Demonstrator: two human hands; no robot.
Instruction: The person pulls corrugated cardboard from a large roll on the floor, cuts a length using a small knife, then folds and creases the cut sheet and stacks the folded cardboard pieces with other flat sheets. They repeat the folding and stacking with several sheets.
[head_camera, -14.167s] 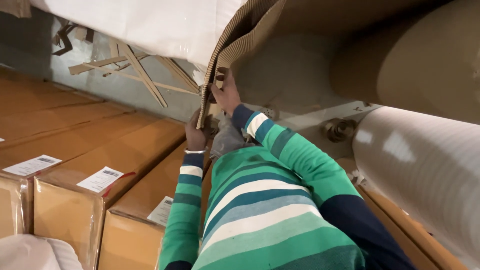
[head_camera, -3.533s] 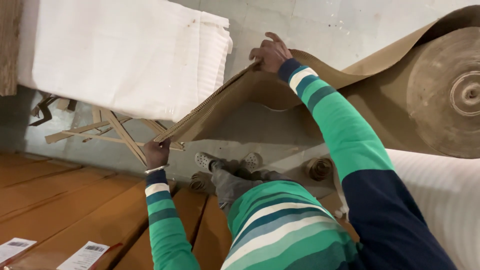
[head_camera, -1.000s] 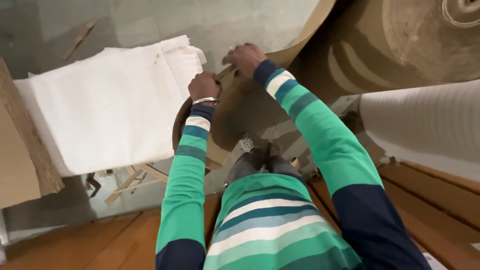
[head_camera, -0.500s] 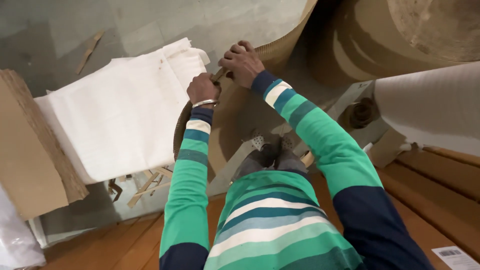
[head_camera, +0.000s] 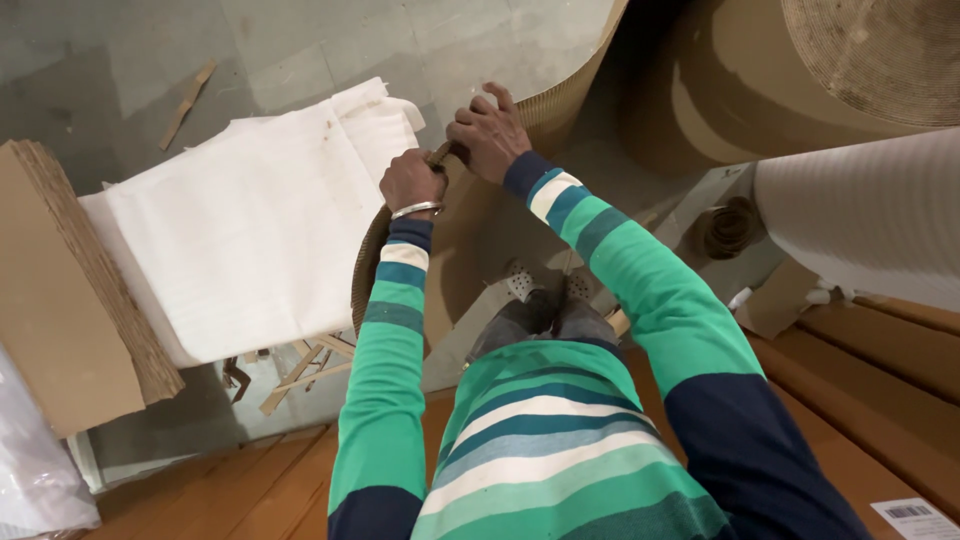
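At nine o'clock a stack of flat cardboard sheets (head_camera: 70, 290) leans on edge, and just right of it lies a folded pile of white foam sheeting (head_camera: 250, 230). Near the centre, the left hand (head_camera: 412, 182) is fisted around the curled edge of the brown corrugated sheet (head_camera: 470, 240). At one o'clock from it, the right hand (head_camera: 490, 133) clamps the same edge. The sheet runs up to the big corrugated roll (head_camera: 800, 90) at two o'clock, above a white foam roll (head_camera: 870, 220).
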